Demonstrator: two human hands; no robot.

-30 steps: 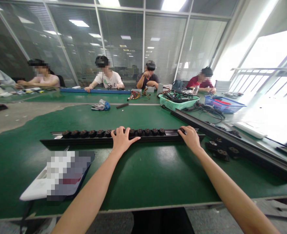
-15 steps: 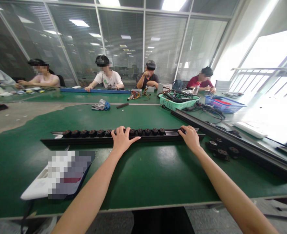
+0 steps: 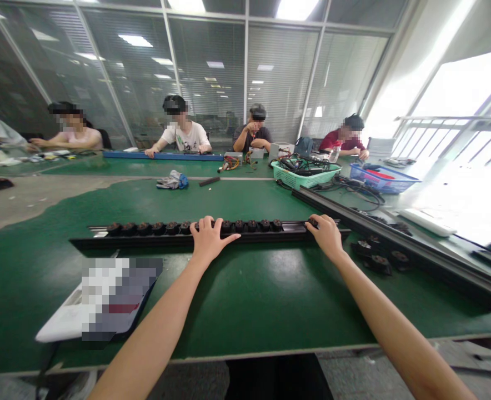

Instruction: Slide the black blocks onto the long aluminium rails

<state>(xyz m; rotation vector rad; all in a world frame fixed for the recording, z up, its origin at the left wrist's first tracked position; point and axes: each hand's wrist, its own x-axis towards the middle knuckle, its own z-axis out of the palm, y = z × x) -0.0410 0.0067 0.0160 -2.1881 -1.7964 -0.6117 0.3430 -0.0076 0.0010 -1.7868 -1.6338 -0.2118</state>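
Note:
A long black metal rail (image 3: 254, 239) lies crosswise on the table before me, with a row of round black socket-like modules (image 3: 158, 228) seated in its channel. My left hand (image 3: 209, 238) grips the rail near its middle, fingers over the top and thumb stretched along the front side. It hides a few of the modules. Toward the right end, my right hand (image 3: 325, 233) pinches another round black module (image 3: 312, 222) at the channel. A bare stretch of channel (image 3: 293, 226) shows between that module and the row. Whether the pinched module is fully seated, I cannot tell.
A second black rail (image 3: 432, 266) slants along the right, with loose modules (image 3: 379, 261) beside it. Front left lies a white device (image 3: 66, 316). Farther back are gloves (image 3: 173, 180), a green basket of cables (image 3: 307, 179) and a blue basket (image 3: 389, 180). Several people sit opposite.
Almost nothing differs. Both hands keep their places on the rail; my right hand and its module shift at most a few pixels.

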